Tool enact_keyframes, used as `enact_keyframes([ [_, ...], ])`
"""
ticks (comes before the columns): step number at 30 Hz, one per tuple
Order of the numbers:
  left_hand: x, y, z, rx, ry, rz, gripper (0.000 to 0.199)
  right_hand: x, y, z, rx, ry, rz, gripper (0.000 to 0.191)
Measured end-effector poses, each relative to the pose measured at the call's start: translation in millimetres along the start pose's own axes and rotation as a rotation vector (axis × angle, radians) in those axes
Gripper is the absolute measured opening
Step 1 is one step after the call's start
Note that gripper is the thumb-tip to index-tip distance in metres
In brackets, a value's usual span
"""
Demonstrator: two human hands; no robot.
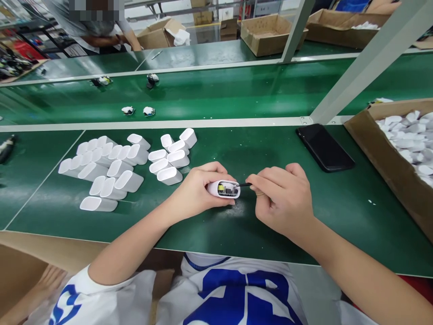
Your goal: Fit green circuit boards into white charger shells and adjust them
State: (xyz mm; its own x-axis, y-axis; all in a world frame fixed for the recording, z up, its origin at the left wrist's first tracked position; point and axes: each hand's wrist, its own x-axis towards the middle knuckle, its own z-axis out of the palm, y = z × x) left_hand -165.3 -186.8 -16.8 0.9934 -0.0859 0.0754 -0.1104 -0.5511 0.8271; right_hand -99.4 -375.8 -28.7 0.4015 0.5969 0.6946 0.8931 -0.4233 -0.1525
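Note:
My left hand (203, 187) grips a white plastic housing (213, 188) with its open end facing right and toward me. Inside the opening, a circuit board (228, 189) with a yellow part shows. My right hand (284, 196) pinches a thin black tool (244, 184), whose tip reaches the edge of the opening. Left of my hands, several white housings (128, 181) lie on the green table (209, 230) in a large group, and a smaller group (170, 175) lies nearer my left hand.
A black phone (324, 146) lies at the right, beside a cardboard box (389, 167) of white parts. Beyond the table edge, small assemblies (149, 111) sit on a green belt (219, 95). A metal post (358, 58) rises behind the phone. Across the belt is a person (98, 31).

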Motion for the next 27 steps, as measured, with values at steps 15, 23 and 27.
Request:
enact_keyframes([
  [15,0.5,-2.6,1.8,0.154,0.077,0.041,0.022,-0.4,-3.9,-0.6,-0.091,0.002,0.014,0.026],
  [23,0.4,-4.7,2.6,0.143,0.125,0.085,0.025,2.4,-1.7,0.6,0.072,0.022,0.06,0.024],
  [27,1.5,-3.7,3.5,0.097,0.137,0.044,0.028,9.9,1.2,-10.3,0.295,0.195,0.2,0.021],
])
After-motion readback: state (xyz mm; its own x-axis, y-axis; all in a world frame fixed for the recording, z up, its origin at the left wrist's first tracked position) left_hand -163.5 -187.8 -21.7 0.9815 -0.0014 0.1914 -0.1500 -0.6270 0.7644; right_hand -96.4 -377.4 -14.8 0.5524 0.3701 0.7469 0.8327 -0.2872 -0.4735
